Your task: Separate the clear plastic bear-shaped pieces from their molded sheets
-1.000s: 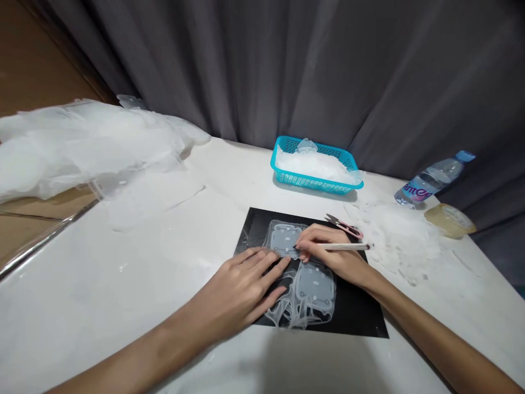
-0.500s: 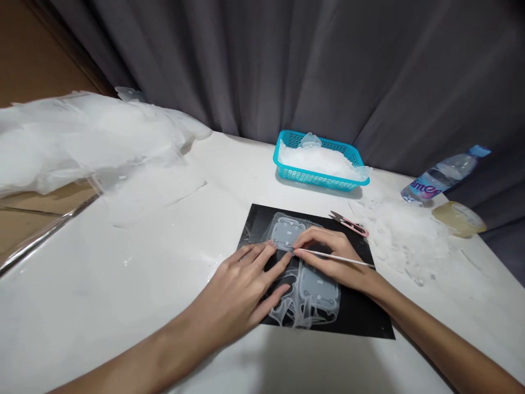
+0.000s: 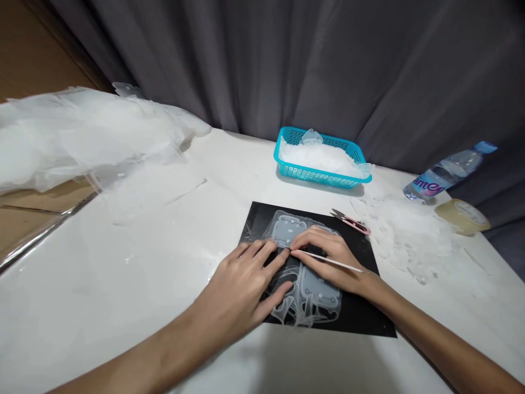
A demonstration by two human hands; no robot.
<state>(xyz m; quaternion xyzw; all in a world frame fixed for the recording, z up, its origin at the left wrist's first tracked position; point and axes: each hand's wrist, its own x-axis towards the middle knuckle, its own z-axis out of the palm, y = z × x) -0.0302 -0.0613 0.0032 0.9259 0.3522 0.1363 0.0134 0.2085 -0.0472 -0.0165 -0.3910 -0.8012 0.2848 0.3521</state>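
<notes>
A translucent sheet of moulded silicone-like pieces (image 3: 320,285) lies flat on a black mat (image 3: 365,306). It has rounded rectangular panels with small holes, and a torn-looking web of clear material at its lower left. My left hand (image 3: 246,279) rests on the sheet's left side, fingers spread and fingertips pressing near the upper panel's lower edge. My right hand (image 3: 332,257) pinches a thin white stick (image 3: 334,262). The stick's tip meets the sheet close to my left index fingertip; what it touches is too small to make out.
Pink-handled thread snips (image 3: 350,221) lie at the mat's upper right. Behind stands a turquoise basket (image 3: 324,176) of white translucent pieces. Scraps (image 3: 410,235), a water bottle (image 3: 447,172) and a tape roll (image 3: 462,216) sit right. A large translucent pile (image 3: 90,137) lies left.
My right hand and the stick have shifted very slightly left, with the stick tilting a little more steeply. My left hand stays pressed on the sheet. The view has moved slightly.
</notes>
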